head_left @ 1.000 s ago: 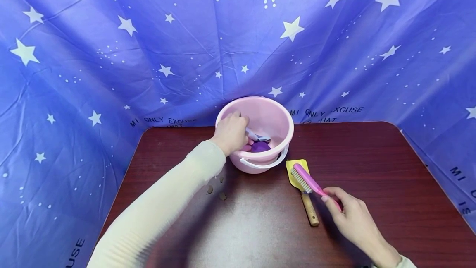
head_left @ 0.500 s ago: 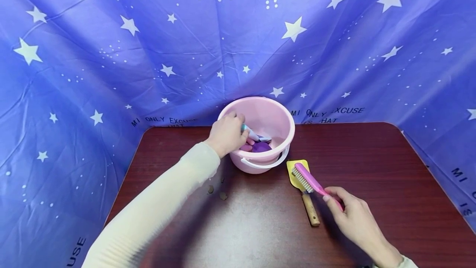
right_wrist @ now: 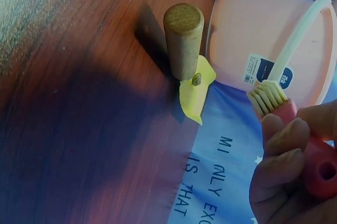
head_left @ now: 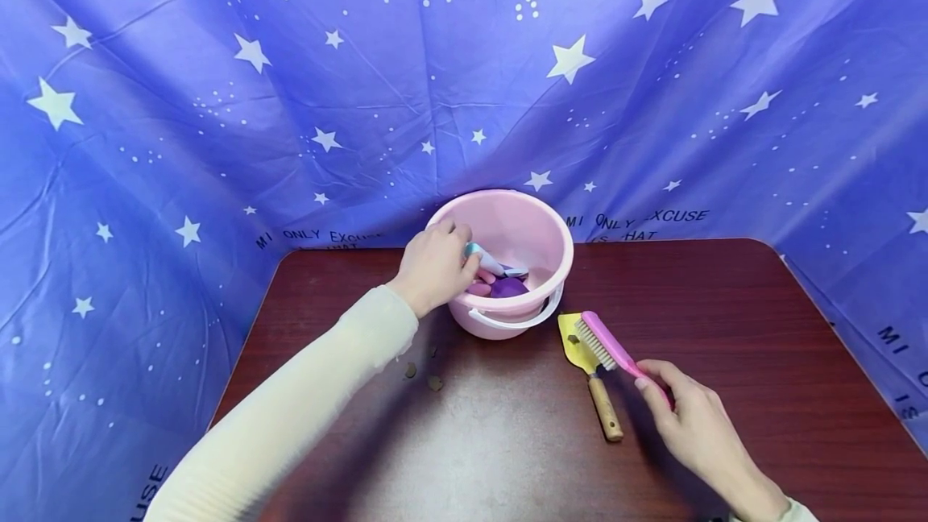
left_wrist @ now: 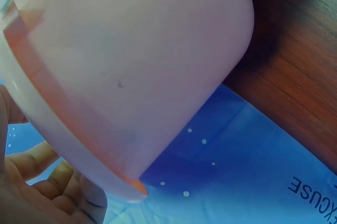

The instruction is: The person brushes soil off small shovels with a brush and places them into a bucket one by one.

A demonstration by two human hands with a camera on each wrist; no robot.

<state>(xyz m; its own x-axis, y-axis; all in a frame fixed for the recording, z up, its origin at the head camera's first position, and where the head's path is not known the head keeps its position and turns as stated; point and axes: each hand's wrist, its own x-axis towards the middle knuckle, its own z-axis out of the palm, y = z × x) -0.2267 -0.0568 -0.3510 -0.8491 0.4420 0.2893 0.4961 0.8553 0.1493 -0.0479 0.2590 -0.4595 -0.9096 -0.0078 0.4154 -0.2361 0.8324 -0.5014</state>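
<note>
My left hand is over the left rim of a pink bucket, its fingers loosely bent and holding nothing in the left wrist view. Beside its fingertips, a white handle with a teal end leans inside the bucket, near a purple piece and a pink one. My right hand grips the handle of a pink brush, bristles facing left, which overlaps a small yellow shovel in the head view. The shovel lies on the table with its wooden handle toward me. A small brown lump sits on its blade.
Several brown crumbs lie on the dark red wooden table left of the shovel. The bucket's white bail handle hangs down at its front. A blue curtain with white stars surrounds the table's back and sides.
My left hand has drawn back leftward and let go of the white and teal handle in the bucket. The brush has shifted slightly right, uncovering the lump on the shovel blade.
</note>
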